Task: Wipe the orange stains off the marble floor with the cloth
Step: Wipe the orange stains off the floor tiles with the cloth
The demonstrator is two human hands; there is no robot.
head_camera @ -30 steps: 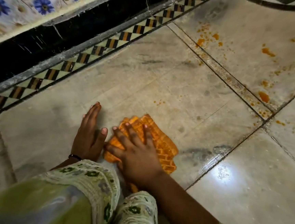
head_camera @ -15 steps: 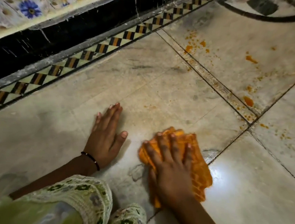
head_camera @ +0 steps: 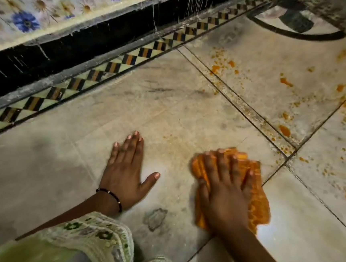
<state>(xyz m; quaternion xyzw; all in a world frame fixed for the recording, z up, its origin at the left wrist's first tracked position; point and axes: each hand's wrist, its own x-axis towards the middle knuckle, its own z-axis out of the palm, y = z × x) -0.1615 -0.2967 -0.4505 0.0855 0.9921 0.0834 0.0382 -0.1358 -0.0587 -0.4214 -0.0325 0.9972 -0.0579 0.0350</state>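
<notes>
On the marble floor [head_camera: 169, 113], close to the person's knees, lies the orange cloth [head_camera: 260, 201], crumpled and flat under the right hand [head_camera: 225, 194]. Pressed down on the cloth with straight, spread fingers, palm on top, nothing curled around the fabric. Partly covering the dark joint between two slabs, with the cloth's far edge showing beyond the fingertips and its right side showing beside the hand.

To the left of the cloth, well apart from it, rests the left hand [head_camera: 124, 172], flat on the bare marble, fingers straight and close together, thumb spread out toward the cloth. Around this wrist, a thin dark bracelet [head_camera: 110, 197]. Below it, a green patterned sleeve [head_camera: 93, 239] near the bottom edge of the view.

Beyond the cloth, toward the far right part of the floor, many orange stains [head_camera: 284, 130]: bigger drops and fine specks, scattered over the far slab, along the narrow strip between slabs, and on the slab at the right edge. A few small specks also just ahead of the hands.

Along the far left side of the floor, a checkered border [head_camera: 115, 67] in black, cream and orange, then a black skirting [head_camera: 59, 58], and above it flowered wall tiles [head_camera: 32, 3] with blue flowers.
</notes>
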